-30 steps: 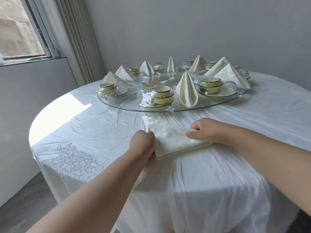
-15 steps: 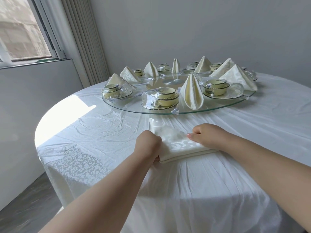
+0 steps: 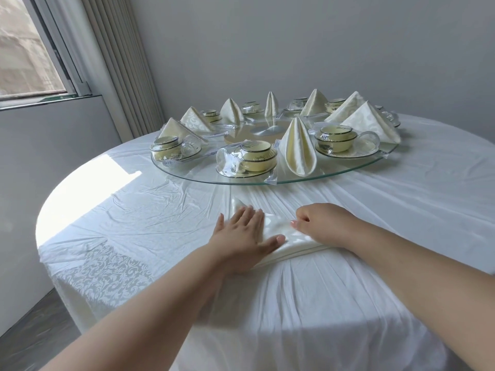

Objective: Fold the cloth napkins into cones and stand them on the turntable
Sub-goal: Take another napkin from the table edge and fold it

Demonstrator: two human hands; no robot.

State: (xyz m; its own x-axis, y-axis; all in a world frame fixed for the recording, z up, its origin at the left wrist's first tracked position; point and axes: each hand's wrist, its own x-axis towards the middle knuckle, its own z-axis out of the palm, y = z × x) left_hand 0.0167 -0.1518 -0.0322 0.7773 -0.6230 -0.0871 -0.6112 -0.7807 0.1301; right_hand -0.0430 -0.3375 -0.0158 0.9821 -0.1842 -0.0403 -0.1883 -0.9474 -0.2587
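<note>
A folded cream cloth napkin [image 3: 278, 228] lies flat on the white tablecloth just in front of the glass turntable [image 3: 203, 175]. My left hand [image 3: 242, 235] lies flat on the napkin's left part with fingers straight and spread. My right hand [image 3: 320, 223] rests on the napkin's right part with fingers curled and appears to pinch the cloth; the grip itself is partly hidden. Several napkin cones stand round the turntable, the nearest cone [image 3: 297, 145] at its front edge.
Wrapped cup-and-saucer sets sit between the cones, one [image 3: 250, 159] at the turntable's front and one [image 3: 337, 139] to its right. The round table's edge [image 3: 42, 210] curves at the left. A window [image 3: 29, 49] and blinds stand beyond it.
My left hand has uncurled from a fist at the napkin's left edge and now lies flat on top of it. The right hand stays on the right side. The camera view has tilted up.
</note>
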